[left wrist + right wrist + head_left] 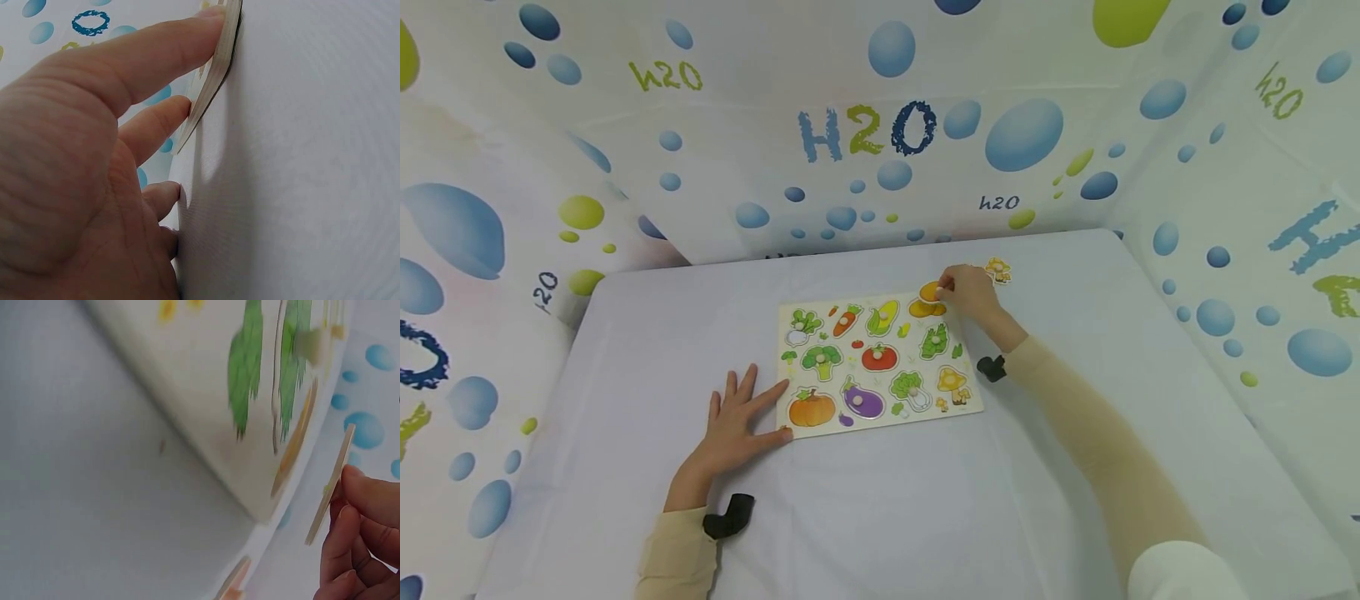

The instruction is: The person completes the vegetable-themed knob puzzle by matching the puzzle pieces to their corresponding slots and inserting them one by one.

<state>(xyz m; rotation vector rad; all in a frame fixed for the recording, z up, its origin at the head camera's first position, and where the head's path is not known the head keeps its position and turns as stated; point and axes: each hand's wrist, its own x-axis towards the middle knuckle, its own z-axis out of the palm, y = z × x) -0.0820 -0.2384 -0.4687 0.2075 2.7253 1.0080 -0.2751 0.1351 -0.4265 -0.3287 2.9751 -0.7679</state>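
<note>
A wooden vegetable peg puzzle board [850,332] lies flat on the table. Over its far right corner my right hand [970,292] pinches an orange-yellow puzzle piece [929,292] between thumb and fingers. The right wrist view shows this piece [331,484] edge-on, held above the board. Beneath it is a yellow-orange printed shape [927,309]. My left hand [733,425] rests on the table with fingers spread, thumb and index finger touching the board's left side. A mushroom piece [998,270] lies beyond the right hand, off the board.
Several knobbed pieces sit in the board, among them a tomato [880,358] and an eggplant [863,402]. A mushroom picture [952,380] is at the near right corner. White cloth [895,517] covers the table, and patterned curtains [820,75] surround it.
</note>
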